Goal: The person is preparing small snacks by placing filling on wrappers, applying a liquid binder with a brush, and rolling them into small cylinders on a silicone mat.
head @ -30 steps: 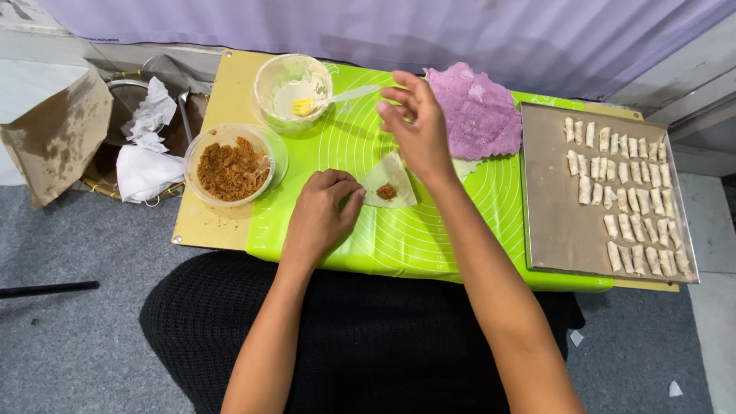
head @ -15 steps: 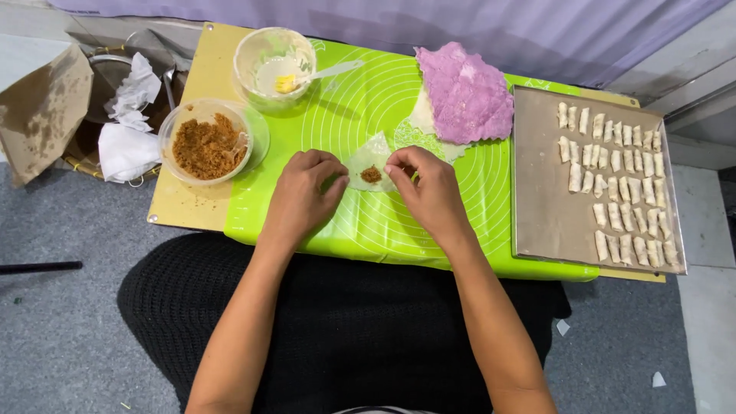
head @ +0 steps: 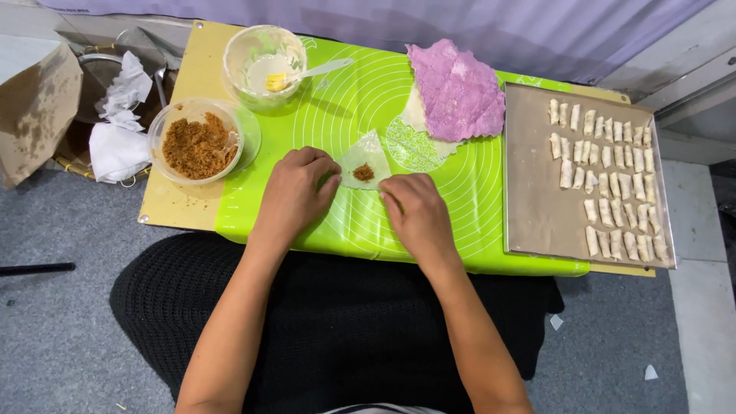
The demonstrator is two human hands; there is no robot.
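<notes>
Thin, translucent wrapper [head: 366, 159] is lying flat on the green silicone mat [head: 360, 222], near its middle, with a small dab of brown filling [head: 363, 172] sitting on it, low and close to the person. Left hand [head: 294, 193] is resting at the wrapper's left edge, fingers curled and pressed together on or just under that edge; right hand [head: 415, 215] is sitting at the lower right edge, fingertips bent toward the sheet; whether either grip is actually pinching the wrapper cannot be told, knuckles are hiding the contact. Risks as judged: the sheet is looking very thin, so uneven pull from the two sides is likely to tear it; the filling is sitting loose, so a quick fold could be scattering crumbs onto the mat; a damp wrapper may be sticking to the mat and stretching as it lifts. Further out: stack of wrappers under a purple cloth [head: 456, 92] at upper right, a bowl of brown filling [head: 197, 143] at left, a clear bowl with a brush [head: 264, 60] behind it, near enough that a wide elbow could be knocking it. Metal tray [head: 537, 192] of finished small rolls [head: 606, 180] is lying at the right of the surface, well apart from both hands.
</notes>
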